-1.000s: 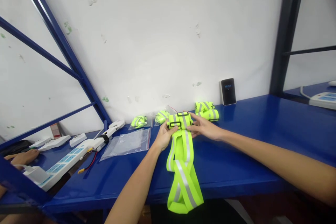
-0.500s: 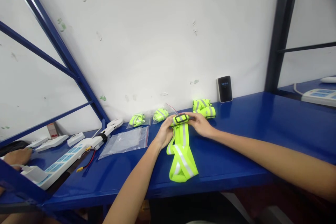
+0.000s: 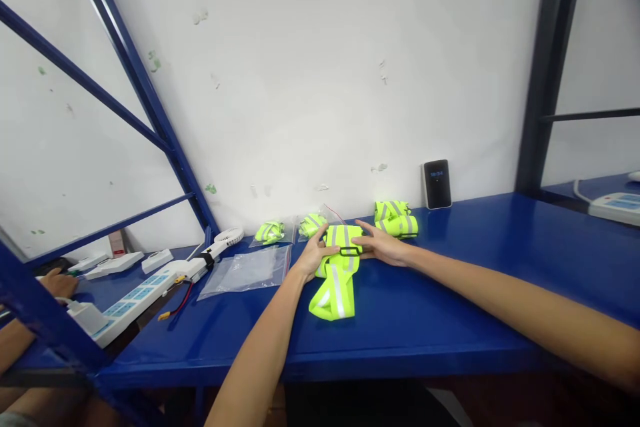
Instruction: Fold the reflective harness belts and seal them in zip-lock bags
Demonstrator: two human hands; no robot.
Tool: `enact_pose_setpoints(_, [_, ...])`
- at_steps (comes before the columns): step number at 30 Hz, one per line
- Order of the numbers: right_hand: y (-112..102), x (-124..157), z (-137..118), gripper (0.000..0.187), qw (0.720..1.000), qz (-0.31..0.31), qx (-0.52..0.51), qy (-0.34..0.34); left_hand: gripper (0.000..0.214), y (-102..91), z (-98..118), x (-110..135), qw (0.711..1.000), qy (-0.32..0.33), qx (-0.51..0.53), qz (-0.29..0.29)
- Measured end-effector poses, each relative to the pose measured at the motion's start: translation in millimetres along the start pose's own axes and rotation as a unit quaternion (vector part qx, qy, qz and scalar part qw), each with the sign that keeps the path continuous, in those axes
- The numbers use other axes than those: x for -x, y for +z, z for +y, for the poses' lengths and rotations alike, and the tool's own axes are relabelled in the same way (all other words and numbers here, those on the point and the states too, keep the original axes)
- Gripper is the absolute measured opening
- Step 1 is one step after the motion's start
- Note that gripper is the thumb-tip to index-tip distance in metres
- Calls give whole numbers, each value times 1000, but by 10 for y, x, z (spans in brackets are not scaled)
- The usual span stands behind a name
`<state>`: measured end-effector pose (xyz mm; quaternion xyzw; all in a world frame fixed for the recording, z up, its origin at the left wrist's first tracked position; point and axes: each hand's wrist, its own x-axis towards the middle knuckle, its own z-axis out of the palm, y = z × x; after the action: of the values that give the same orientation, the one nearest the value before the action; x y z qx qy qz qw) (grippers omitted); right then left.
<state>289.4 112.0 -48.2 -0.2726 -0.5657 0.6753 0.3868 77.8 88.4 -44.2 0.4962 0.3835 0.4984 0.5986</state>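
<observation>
A neon-yellow reflective strap (image 3: pixel 336 277) with grey stripes and a black buckle lies on the blue bench (image 3: pixel 450 307). Its far end is rolled into a wad and its loose tail trails toward me. My left hand (image 3: pixel 314 255) grips the left side of the rolled end, fingers curled on it. The right side of that end is pressed and held by my right hand (image 3: pixel 383 248). An empty clear zip bag (image 3: pixel 246 268) lies just left of my left hand.
Two bagged yellow straps (image 3: pixel 270 232) and a folded stack of straps (image 3: pixel 397 217) sit by the wall. A black device (image 3: pixel 437 184) leans on the wall. A white power strip (image 3: pixel 137 293), a small fan (image 3: pixel 225 240) and another person's hand (image 3: pixel 57 283) are at left.
The strap's hanging tail has been drawn up from over the bench edge and now lies short on the bench. The rolled end has grown and been lowered flat under both hands.
</observation>
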Motion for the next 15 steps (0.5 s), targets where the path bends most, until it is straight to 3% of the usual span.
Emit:
enact_pose_setpoints(2, [22, -118, 28, 66, 999, -35, 0, 22, 111, -38, -23, -23, 1000, 2, 3, 25])
enact_pose_setpoints(5, [74, -300, 75, 50, 998, -25, 35, -34, 107, -96, -78, -84, 998, 13, 15, 65])
enact_pose_setpoints(10, [179, -480, 169, 56, 990, 37, 73, -117, 59, -143, -143, -208, 996, 23, 27, 87])
enact_pose_setpoints(15, [173, -523, 233, 55, 971, 110, 105, -185, 40, -118, -115, -241, 997, 14, 37, 59])
